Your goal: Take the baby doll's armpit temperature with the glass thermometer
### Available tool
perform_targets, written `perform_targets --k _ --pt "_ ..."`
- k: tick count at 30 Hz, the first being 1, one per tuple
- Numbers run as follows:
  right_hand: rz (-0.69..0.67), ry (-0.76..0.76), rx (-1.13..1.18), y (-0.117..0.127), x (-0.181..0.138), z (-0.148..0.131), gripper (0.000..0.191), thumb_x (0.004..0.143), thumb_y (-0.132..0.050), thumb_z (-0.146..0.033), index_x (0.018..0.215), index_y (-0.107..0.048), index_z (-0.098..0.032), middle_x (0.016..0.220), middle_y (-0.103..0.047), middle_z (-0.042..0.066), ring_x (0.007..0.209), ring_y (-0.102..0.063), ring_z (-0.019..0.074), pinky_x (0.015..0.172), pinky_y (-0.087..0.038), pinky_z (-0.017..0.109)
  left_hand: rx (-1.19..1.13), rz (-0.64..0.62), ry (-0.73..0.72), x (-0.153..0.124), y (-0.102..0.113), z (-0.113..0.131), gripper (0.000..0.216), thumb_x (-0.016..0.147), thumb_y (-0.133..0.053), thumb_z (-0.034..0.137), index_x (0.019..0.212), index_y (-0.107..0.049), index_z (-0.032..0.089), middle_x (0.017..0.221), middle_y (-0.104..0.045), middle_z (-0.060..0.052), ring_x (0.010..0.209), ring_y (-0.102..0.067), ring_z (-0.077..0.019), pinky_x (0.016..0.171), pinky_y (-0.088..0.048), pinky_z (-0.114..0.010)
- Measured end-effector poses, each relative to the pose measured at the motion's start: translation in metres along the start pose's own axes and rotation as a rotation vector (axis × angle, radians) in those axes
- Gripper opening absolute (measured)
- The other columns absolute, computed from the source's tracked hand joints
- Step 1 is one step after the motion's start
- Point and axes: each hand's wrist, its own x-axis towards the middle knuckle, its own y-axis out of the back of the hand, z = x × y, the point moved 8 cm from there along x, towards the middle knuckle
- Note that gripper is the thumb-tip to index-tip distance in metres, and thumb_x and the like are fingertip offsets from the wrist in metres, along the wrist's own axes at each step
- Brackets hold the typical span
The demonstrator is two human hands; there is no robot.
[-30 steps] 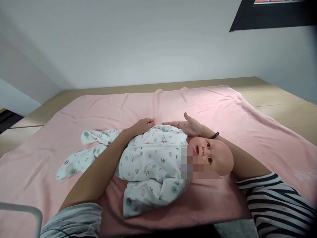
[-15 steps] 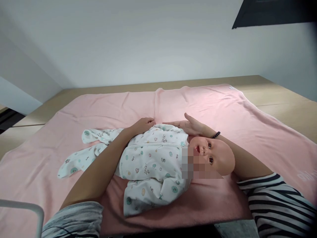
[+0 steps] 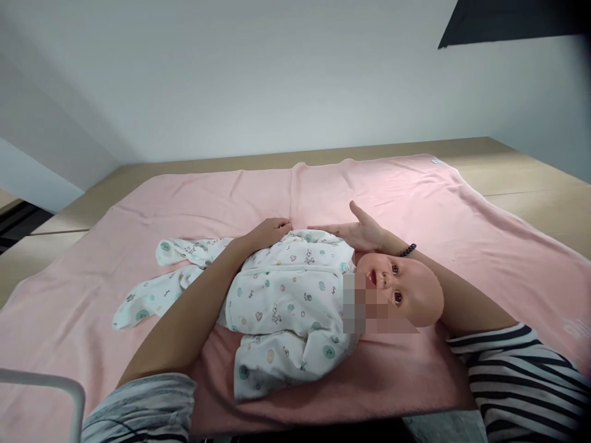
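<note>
Taking the doll point(image 3: 295, 301) as the clock's centre, the pink blanket point(image 3: 489, 271) runs widest toward 10 and 2 o'clock. Its far edge, at 12, stops short of the wall point(image 3: 277, 80), with a strip of wooden table point(image 3: 540, 178) between. The near edge, at 6, lies close to the doll's near sleeve point(image 3: 272, 363), a dark gap below it. A pale rail point(image 3: 55, 383) bends into view at 8, near the left forearm.

Against half a second ago, the right hand point(image 3: 362, 232) has its thumb raised higher and farther from the fingers. The left hand point(image 3: 272, 232) keeps its place, and the doll lies as before. The view has shifted slightly, so less of the dark frame point(image 3: 512, 21) at 1 o'clock shows.

The right hand is spread, gripping nothing, beside the doll's far shoulder; whether its fingers touch the cloth is unclear. The left rests at the doll's far side, fingers curled; I cannot tell whether they pinch cloth.

The doll lies face up mid-blanket, head toward 3, feet toward 9, in a white suit with teal spots. A pixelated patch covers its collar and part of its head.
</note>
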Motion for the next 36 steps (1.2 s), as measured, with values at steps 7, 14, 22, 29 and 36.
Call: perform_targets --k 7,14,22,29,36 --pt "-0.011 0.08 0.036 0.0038 0.0003 -0.0029 0.101 0.09 -0.011 -0.09 0.154 -0.044 -0.02 0.164 -0.029 0.004 0.156 -0.012 0.0277 0.127 -0.016 0.051 -0.004 -0.004 -0.003 -0.0005 -0.0001 0.0006 0.028 0.088 -0.046 0.041 0.068 -0.05 0.021 0.077 -0.059 -0.002 0.073 -0.051 -0.0185 0.069 -0.039 -0.032" --pt "-0.035 0.064 0.068 0.0023 0.0006 -0.0041 0.098 0.094 -0.004 -0.085 0.156 -0.042 -0.019 0.165 -0.028 0.003 0.156 -0.012 0.0258 0.128 -0.013 0.049 0.002 -0.003 -0.011 -0.0003 0.0 0.0006 0.028 0.088 -0.046 0.04 0.068 -0.05 0.021 0.078 -0.06 -0.002 0.073 -0.051 -0.0185 0.069 -0.039 -0.032" --pt "-0.109 0.07 0.088 0.0005 0.0008 -0.0019 0.103 0.093 -0.004 -0.086 0.158 -0.037 -0.014 0.165 -0.027 0.008 0.155 -0.015 0.0308 0.127 -0.012 0.053 0.007 -0.006 -0.004 0.0001 -0.0004 -0.0012 0.029 0.091 -0.045 0.039 0.069 -0.049 0.02 0.079 -0.059 -0.001 0.073 -0.051 -0.0174 0.069 -0.039 -0.031" --pt "-0.172 0.019 0.124 -0.0044 0.0015 0.0026 0.105 0.091 -0.002 -0.087 0.161 -0.031 -0.014 0.165 -0.025 0.009 0.154 -0.019 0.0338 0.126 -0.016 0.056 0.012 0.0 -0.007 0.0 -0.0002 0.0009 0.03 0.091 -0.045 0.038 0.068 -0.048 0.02 0.078 -0.06 -0.001 0.073 -0.051 -0.0176 0.069 -0.039 -0.032" --pt "-0.134 0.048 0.088 -0.0041 0.0018 0.0003 0.098 0.095 -0.006 -0.084 0.161 -0.032 -0.015 0.165 -0.026 0.009 0.154 -0.017 0.032 0.125 -0.017 0.056 0.017 -0.001 -0.015 0.0006 -0.0006 0.0013 0.029 0.091 -0.044 0.037 0.068 -0.05 0.02 0.077 -0.059 -0.001 0.075 -0.052 -0.0179 0.071 -0.039 -0.032"
